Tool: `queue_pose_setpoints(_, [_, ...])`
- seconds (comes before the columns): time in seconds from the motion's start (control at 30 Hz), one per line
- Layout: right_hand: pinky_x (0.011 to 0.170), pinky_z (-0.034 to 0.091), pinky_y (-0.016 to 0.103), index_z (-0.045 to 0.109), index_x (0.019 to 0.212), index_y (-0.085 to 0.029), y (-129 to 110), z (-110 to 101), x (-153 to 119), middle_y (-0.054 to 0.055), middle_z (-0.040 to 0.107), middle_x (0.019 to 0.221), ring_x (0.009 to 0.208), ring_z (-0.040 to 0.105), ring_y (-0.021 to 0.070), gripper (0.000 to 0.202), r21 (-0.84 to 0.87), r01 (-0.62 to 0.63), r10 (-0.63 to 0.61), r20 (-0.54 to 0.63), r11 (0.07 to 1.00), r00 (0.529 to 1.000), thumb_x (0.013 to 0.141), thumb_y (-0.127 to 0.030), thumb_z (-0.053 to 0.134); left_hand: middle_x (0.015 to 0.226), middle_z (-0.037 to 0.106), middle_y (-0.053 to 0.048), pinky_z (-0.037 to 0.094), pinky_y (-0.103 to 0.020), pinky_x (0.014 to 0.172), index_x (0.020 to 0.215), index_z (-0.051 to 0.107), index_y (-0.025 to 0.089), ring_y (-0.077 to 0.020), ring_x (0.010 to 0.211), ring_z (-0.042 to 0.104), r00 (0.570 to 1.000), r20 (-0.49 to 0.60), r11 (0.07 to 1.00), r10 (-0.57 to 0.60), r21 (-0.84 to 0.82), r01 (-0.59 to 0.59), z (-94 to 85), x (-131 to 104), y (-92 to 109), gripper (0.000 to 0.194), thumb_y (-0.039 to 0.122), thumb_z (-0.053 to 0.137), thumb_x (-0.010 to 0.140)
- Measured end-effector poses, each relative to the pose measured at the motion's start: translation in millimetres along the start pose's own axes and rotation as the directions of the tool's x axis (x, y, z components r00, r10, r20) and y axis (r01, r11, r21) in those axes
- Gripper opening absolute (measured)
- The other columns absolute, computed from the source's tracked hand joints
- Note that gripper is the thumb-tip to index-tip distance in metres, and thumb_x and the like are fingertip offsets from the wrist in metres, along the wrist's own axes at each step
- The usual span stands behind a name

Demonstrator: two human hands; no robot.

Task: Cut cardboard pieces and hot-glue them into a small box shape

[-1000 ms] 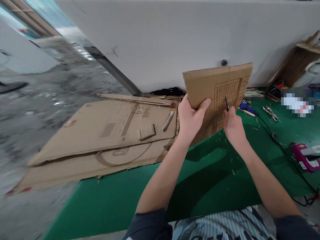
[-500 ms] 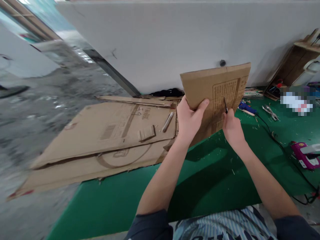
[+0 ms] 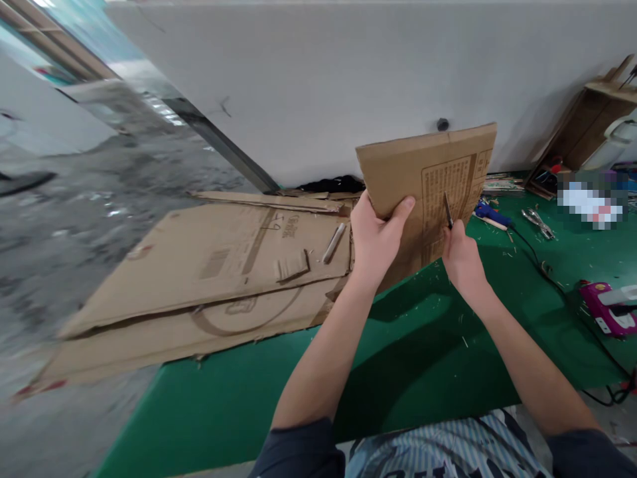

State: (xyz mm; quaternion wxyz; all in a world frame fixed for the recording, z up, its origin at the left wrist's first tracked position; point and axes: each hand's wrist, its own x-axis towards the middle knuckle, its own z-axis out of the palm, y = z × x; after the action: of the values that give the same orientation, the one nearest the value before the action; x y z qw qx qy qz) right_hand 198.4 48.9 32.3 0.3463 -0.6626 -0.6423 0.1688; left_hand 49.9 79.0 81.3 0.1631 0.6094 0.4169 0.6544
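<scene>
A piece of brown cardboard (image 3: 398, 166) with printed text is held up, tilted, above the green table. My left hand (image 3: 378, 232) grips its left side, thumb across the front face and the other fingers hidden behind. At its lower right edge, my right hand (image 3: 462, 255) is closed around a pair of scissors. One narrow dark blade of the scissors (image 3: 448, 209) shows in front of the printed face, pointing up; the handles are mostly hidden in my fingers.
Large flattened cardboard sheets (image 3: 199, 265) lie at left, bearing a small cardboard scrap (image 3: 292, 267) and a whitish stick (image 3: 334, 243). On the green table (image 3: 448, 378) at right are a blue glue gun (image 3: 492, 214), metal pliers (image 3: 537, 223), a magenta tool (image 3: 604, 309) and a black cord.
The cardboard and both hands have shifted very slightly left in view. My grip on the cardboard and scissors looks the same.
</scene>
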Motion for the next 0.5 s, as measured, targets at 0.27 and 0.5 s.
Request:
queue_pose_setpoints(0.27, [0.051, 0.022, 0.026, 0.037, 0.090, -0.023, 2.3, 3.2, -1.2, 0.003, 0.051, 0.065, 0.050, 0.044, 0.0139, 0.015, -0.060, -0.009, 0.011, 0.025, 0.998, 1.000, 0.101, -0.029, 0.029, 0.099, 0.073, -0.004, 0.056, -0.035, 0.088, 0.099, 0.066, 0.018, -0.0186, 0.094, 0.068, 1.000, 0.008, 1.000, -0.007, -0.017, 0.007, -0.1, 0.8, -1.6, 0.024, 0.033, 0.073, 0.081])
queue_pose_setpoints(0.5, [0.048, 0.022, 0.025, 0.035, 0.089, -0.023, 6.9, 5.7, -3.1, 0.003, 0.051, 0.064, 0.048, 0.041, 0.0138, 0.016, -0.038, 0.043, -0.043, 0.003, 0.998, 0.999, 0.100, -0.031, 0.026, 0.101, 0.073, -0.006, 0.057, -0.035, 0.088, 0.098, 0.066, 0.018, -0.0199, 0.095, 0.069, 0.999, 0.016, 0.998, -0.052, -0.035, 0.053, -1.6, 1.0, 2.0, 0.028, 0.036, 0.075, 0.079])
